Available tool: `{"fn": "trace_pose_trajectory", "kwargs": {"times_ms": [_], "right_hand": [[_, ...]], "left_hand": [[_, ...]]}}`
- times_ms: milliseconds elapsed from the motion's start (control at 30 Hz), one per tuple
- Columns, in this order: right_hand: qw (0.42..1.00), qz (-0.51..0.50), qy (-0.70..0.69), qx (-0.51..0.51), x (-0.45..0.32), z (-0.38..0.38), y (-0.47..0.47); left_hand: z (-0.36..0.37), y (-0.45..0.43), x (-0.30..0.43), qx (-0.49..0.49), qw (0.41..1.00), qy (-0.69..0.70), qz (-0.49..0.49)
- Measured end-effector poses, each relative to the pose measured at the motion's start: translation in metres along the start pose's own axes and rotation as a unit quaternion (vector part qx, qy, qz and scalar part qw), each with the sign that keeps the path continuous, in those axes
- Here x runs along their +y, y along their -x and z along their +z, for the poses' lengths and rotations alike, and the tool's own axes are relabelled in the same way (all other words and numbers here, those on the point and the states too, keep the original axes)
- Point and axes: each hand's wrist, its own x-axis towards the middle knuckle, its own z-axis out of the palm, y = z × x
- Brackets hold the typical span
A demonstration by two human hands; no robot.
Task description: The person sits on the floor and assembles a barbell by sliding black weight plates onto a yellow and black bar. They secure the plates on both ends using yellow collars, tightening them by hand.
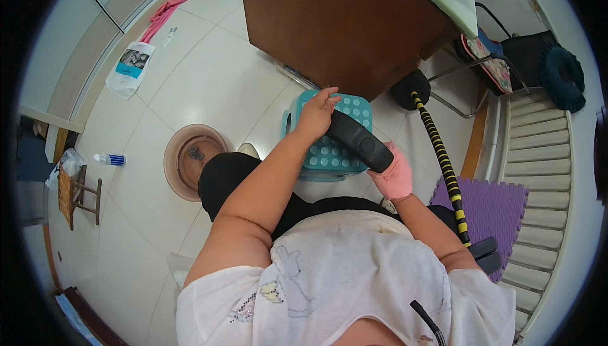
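Note:
A curved black plastic object [362,141], with a round mark near one end, is held above a teal plastic stool [327,156] with pale dots on its top. My right hand [393,171], in a pink glove, grips its lower right end. My bare left hand [319,114] is at its upper left end, fingers partly spread; whether they grip it cannot be made out. The stool stands on the tiled floor before my knees.
A brown basin [195,163] sits left of my knee. Beyond the stool rises a brown wooden panel [342,23] under a pale tabletop. A yellow-and-black striped pole [439,160] leans at right, over a purple foam mat [498,208]. A bottle [110,159] lies farther left.

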Motion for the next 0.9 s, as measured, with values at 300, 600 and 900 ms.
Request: {"fn": "trace_pose_trajectory", "kwargs": {"times_ms": [300,600,900], "right_hand": [[0.999,-0.006,-0.038,0.003,0.031,0.014,-0.002],[1.0,0.007,0.009,-0.001,-0.009,-0.004,-0.001],[0.998,0.019,0.056,0.027,-0.008,-0.002,0.002]], "left_hand": [[0.052,0.061,0.043,-0.056,0.862,-0.351,0.362],[-0.005,0.012,-0.021,0.041,0.998,0.005,0.052],[0.046,0.055,0.038,-0.022,0.872,-0.332,0.359]]}}
